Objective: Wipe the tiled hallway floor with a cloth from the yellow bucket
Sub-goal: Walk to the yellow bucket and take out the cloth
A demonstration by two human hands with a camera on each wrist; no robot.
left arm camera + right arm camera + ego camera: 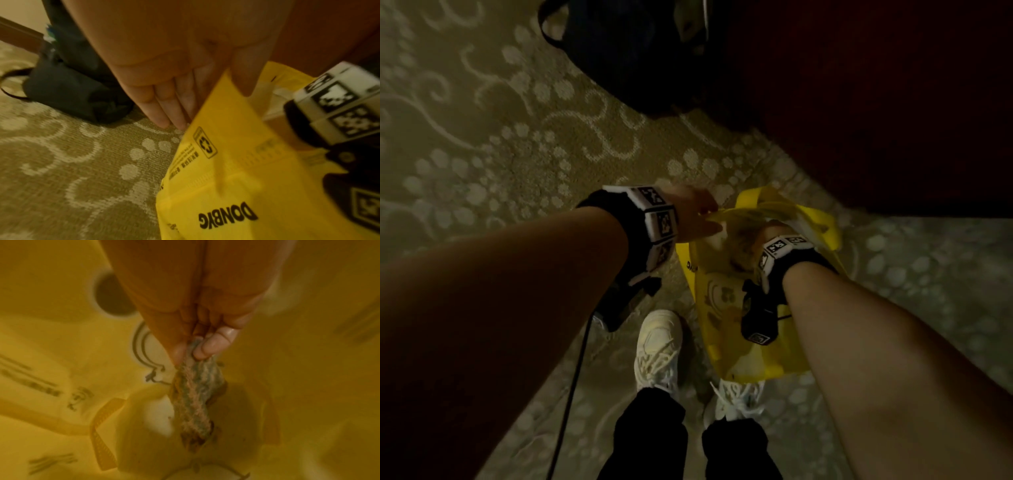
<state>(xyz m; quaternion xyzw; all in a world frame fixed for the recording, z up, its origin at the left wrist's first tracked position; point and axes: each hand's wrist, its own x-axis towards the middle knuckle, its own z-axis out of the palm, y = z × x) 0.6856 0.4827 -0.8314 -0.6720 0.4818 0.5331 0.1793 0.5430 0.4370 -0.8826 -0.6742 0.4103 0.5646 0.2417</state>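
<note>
The cloth (pixel 195 395), a striped knitted rag, is found inside the yellow bag (pixel 726 301) that serves as the bucket here (it reads as a soft printed carrier, not a rigid pail), and it hangs down toward the bag's bottom. It is judged to be light, limp and probably damp, since the fingertips (pixel 211 345) look wet; it will sag and twist rather than keep a shape, so it is best taken by an upper corner or bunched at the top, then spread flat before wiping. The right hand (pixel 197 308) is sunk into the bag's mouth, and its grip is closed in a pinch on the cloth's top end, thumb against fingers. The left hand (pixel 695 216) is set at the bag's rim, with a pinch on the thin yellow edge (pixel 213 100) holding the mouth apart; the other fingers lie straight down the outside. The bag stands on patterned carpet (pixel 493 137), just beside the white sneakers (pixel 657 346), with a dark bag (pixel 626 51) well apart behind.
</note>
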